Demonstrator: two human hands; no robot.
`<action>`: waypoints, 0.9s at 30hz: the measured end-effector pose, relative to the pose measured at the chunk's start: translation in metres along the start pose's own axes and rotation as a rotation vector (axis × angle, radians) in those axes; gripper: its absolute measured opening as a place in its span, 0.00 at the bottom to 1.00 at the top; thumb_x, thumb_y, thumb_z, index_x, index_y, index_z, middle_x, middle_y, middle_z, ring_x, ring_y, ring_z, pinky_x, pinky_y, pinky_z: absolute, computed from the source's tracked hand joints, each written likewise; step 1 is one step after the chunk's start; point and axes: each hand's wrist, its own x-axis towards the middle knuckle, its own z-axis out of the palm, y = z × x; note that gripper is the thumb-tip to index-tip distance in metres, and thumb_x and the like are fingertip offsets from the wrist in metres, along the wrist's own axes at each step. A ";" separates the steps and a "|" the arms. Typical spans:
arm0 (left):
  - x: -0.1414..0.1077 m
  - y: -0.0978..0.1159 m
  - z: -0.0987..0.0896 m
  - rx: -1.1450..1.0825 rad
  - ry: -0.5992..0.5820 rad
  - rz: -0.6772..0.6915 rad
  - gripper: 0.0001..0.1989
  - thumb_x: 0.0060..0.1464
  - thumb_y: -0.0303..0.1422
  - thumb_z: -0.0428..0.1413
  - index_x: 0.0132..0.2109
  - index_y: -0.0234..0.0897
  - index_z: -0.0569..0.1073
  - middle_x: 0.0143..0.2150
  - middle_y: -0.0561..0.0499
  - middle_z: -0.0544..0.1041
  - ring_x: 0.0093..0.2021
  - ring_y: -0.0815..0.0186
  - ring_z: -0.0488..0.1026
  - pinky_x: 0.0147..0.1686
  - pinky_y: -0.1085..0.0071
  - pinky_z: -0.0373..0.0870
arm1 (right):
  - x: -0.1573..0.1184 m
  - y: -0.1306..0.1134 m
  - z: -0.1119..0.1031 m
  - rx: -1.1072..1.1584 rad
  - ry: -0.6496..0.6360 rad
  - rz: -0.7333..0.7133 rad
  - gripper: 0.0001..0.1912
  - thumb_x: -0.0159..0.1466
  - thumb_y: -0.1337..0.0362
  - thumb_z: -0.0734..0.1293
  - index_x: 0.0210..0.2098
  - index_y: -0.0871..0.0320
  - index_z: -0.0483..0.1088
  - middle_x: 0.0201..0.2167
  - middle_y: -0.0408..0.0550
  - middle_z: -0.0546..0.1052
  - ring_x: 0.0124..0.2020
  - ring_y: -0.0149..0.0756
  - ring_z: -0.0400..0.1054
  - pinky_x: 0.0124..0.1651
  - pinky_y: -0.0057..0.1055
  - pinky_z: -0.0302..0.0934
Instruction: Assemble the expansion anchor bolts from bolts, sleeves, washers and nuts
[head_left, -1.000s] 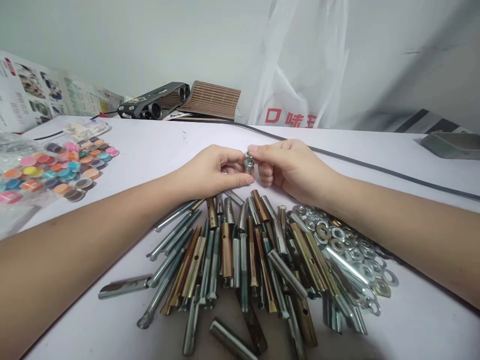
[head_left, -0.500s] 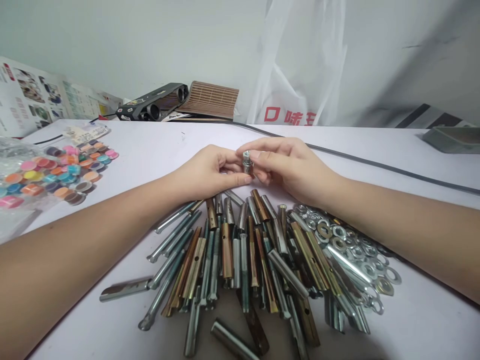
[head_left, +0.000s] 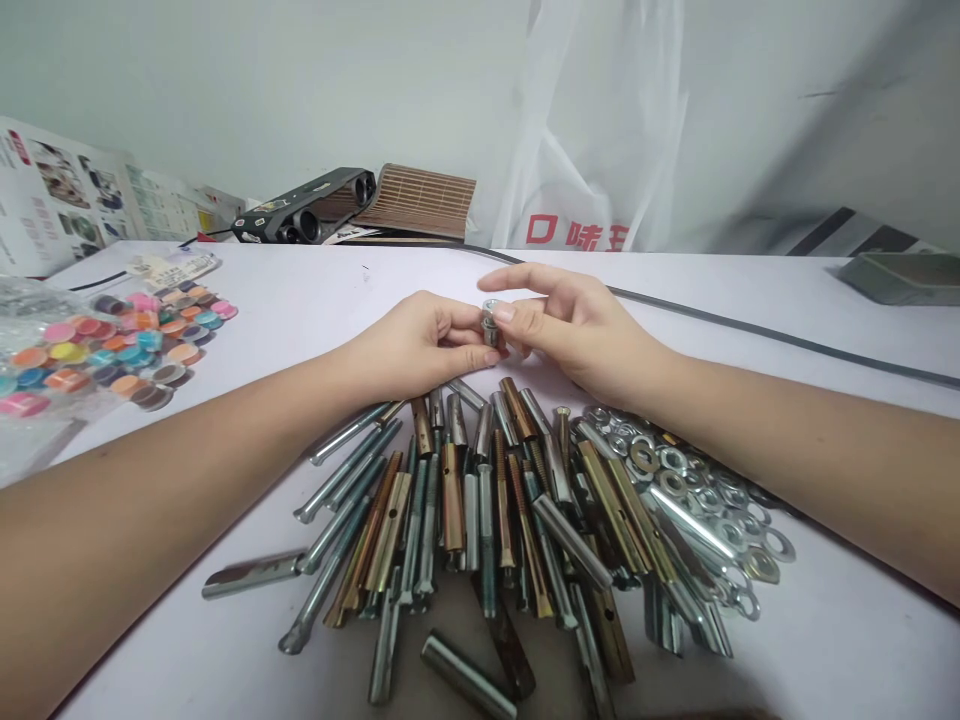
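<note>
Between my two hands stands a small silvery metal piece with a nut at its top [head_left: 490, 312]. My left hand [head_left: 431, 345] pinches its lower part between thumb and fingers. The thumb of my right hand [head_left: 566, 320] presses on the nut, with the index finger lifted and stretched out above it. Below my hands lies a pile of metal sleeves [head_left: 452, 500] and flared bolts [head_left: 487, 540], silver and brassy. Many washers and nuts [head_left: 705, 495] lie to the right, partly under my right forearm.
Colourful small discs [head_left: 135, 345] in clear plastic lie at the left. Behind are a dark device with round openings [head_left: 304, 210], a bamboo mat [head_left: 424, 200] and a white plastic bag [head_left: 592, 150]. A dark cable [head_left: 750, 325] crosses the table; a grey box [head_left: 900, 280] sits at right.
My right index finger has lifted and straightened away from the metal piece. The right thumb has shifted slightly left over the nut. My left hand has hardly moved.
</note>
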 end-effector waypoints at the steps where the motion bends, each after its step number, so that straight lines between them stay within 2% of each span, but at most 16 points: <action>1: 0.000 0.001 0.000 0.001 -0.004 0.001 0.17 0.58 0.41 0.61 0.50 0.35 0.81 0.41 0.49 0.83 0.38 0.70 0.77 0.41 0.74 0.72 | -0.001 0.000 0.000 -0.014 -0.002 -0.023 0.23 0.64 0.56 0.74 0.54 0.61 0.71 0.24 0.39 0.73 0.28 0.27 0.68 0.35 0.26 0.62; 2: -0.001 0.002 0.000 0.005 -0.004 -0.003 0.17 0.58 0.41 0.62 0.49 0.34 0.81 0.40 0.49 0.83 0.37 0.71 0.76 0.40 0.74 0.72 | -0.001 -0.001 0.000 -0.040 -0.002 -0.049 0.18 0.66 0.58 0.71 0.52 0.60 0.73 0.24 0.39 0.72 0.28 0.27 0.67 0.35 0.26 0.62; 4: -0.002 0.003 0.000 0.015 0.008 -0.026 0.17 0.57 0.41 0.62 0.47 0.34 0.81 0.38 0.48 0.82 0.34 0.71 0.74 0.36 0.75 0.70 | -0.001 -0.001 -0.002 -0.112 0.032 -0.101 0.10 0.69 0.60 0.68 0.42 0.60 0.78 0.22 0.40 0.70 0.27 0.27 0.65 0.36 0.27 0.61; 6: -0.003 0.004 0.001 0.022 0.029 -0.056 0.17 0.56 0.42 0.63 0.46 0.33 0.81 0.35 0.48 0.81 0.31 0.71 0.73 0.31 0.75 0.67 | 0.000 0.000 -0.005 -0.154 0.130 -0.131 0.13 0.69 0.61 0.66 0.32 0.59 0.79 0.18 0.41 0.66 0.24 0.27 0.61 0.35 0.29 0.59; 8: -0.003 0.004 0.002 0.015 0.041 -0.075 0.18 0.55 0.43 0.64 0.45 0.33 0.81 0.32 0.49 0.80 0.29 0.72 0.71 0.29 0.75 0.65 | 0.003 0.001 -0.007 -0.129 0.244 -0.125 0.14 0.68 0.62 0.66 0.29 0.60 0.78 0.15 0.40 0.63 0.21 0.27 0.58 0.34 0.30 0.58; 10: -0.003 0.005 0.002 0.009 0.040 -0.078 0.18 0.55 0.43 0.63 0.44 0.33 0.81 0.30 0.50 0.78 0.27 0.73 0.69 0.27 0.76 0.62 | 0.004 0.002 -0.008 -0.069 0.279 -0.101 0.11 0.67 0.63 0.67 0.32 0.60 0.78 0.15 0.39 0.63 0.20 0.27 0.57 0.31 0.30 0.56; 11: -0.003 0.005 0.002 0.011 0.036 -0.076 0.17 0.56 0.43 0.63 0.43 0.32 0.80 0.29 0.51 0.77 0.26 0.74 0.68 0.26 0.76 0.61 | 0.004 0.002 -0.007 -0.036 0.253 -0.082 0.09 0.66 0.63 0.67 0.36 0.61 0.78 0.16 0.39 0.64 0.21 0.27 0.58 0.31 0.30 0.56; 13: -0.002 0.005 0.002 0.023 0.026 -0.075 0.15 0.57 0.42 0.62 0.40 0.32 0.79 0.25 0.53 0.74 0.23 0.76 0.64 0.25 0.77 0.58 | 0.003 0.001 -0.006 -0.002 0.147 -0.055 0.12 0.66 0.60 0.68 0.45 0.61 0.78 0.18 0.40 0.68 0.23 0.29 0.63 0.32 0.30 0.58; 15: -0.002 0.005 0.002 0.028 0.024 -0.073 0.14 0.57 0.40 0.62 0.38 0.32 0.79 0.23 0.55 0.71 0.22 0.77 0.61 0.24 0.78 0.56 | 0.000 -0.001 -0.006 -0.037 0.082 -0.033 0.14 0.68 0.58 0.66 0.45 0.61 0.79 0.17 0.41 0.69 0.24 0.31 0.66 0.32 0.32 0.60; 17: -0.002 0.005 0.002 0.012 0.026 -0.074 0.14 0.57 0.41 0.62 0.40 0.32 0.80 0.24 0.55 0.72 0.23 0.77 0.62 0.25 0.78 0.57 | -0.003 -0.002 -0.007 -0.114 0.168 -0.035 0.16 0.68 0.59 0.64 0.33 0.61 0.79 0.15 0.43 0.66 0.19 0.29 0.61 0.27 0.32 0.55; 19: -0.002 0.004 0.002 -0.009 0.022 -0.075 0.17 0.56 0.43 0.63 0.44 0.33 0.81 0.26 0.53 0.75 0.25 0.75 0.65 0.26 0.77 0.59 | -0.004 -0.003 -0.008 -0.147 0.329 -0.063 0.20 0.67 0.62 0.63 0.20 0.59 0.73 0.14 0.45 0.65 0.17 0.27 0.55 0.25 0.33 0.50; 20: -0.002 0.003 0.002 -0.013 0.020 -0.079 0.18 0.56 0.44 0.63 0.45 0.33 0.81 0.28 0.52 0.76 0.25 0.74 0.66 0.26 0.77 0.60 | -0.004 -0.003 -0.009 -0.143 0.376 -0.083 0.22 0.66 0.63 0.63 0.16 0.59 0.70 0.14 0.45 0.65 0.17 0.26 0.55 0.25 0.33 0.51; 22: -0.002 0.002 0.001 -0.010 0.017 -0.081 0.19 0.55 0.44 0.63 0.46 0.32 0.81 0.28 0.51 0.77 0.26 0.73 0.68 0.26 0.77 0.61 | -0.003 -0.003 -0.008 -0.123 0.350 -0.102 0.18 0.66 0.63 0.64 0.20 0.59 0.72 0.15 0.45 0.66 0.18 0.27 0.57 0.27 0.32 0.54; 24: -0.002 0.003 0.001 -0.003 0.017 -0.070 0.19 0.54 0.44 0.64 0.45 0.32 0.81 0.28 0.51 0.77 0.26 0.73 0.68 0.26 0.77 0.61 | -0.003 -0.003 -0.006 -0.093 0.223 -0.054 0.11 0.66 0.62 0.64 0.36 0.59 0.78 0.15 0.41 0.68 0.18 0.28 0.60 0.27 0.31 0.55; 26: -0.002 0.004 0.001 -0.003 0.011 -0.056 0.19 0.53 0.43 0.65 0.44 0.32 0.81 0.28 0.50 0.77 0.26 0.72 0.68 0.26 0.77 0.61 | -0.004 -0.005 -0.004 -0.114 0.095 0.007 0.16 0.68 0.58 0.64 0.48 0.60 0.77 0.15 0.40 0.70 0.18 0.30 0.62 0.25 0.30 0.53; 27: -0.002 0.004 0.001 -0.008 0.010 -0.053 0.19 0.53 0.43 0.65 0.43 0.32 0.81 0.29 0.50 0.77 0.27 0.72 0.69 0.26 0.77 0.62 | -0.004 -0.005 -0.004 -0.134 0.078 0.012 0.17 0.69 0.55 0.64 0.46 0.61 0.77 0.14 0.40 0.69 0.17 0.30 0.61 0.25 0.30 0.52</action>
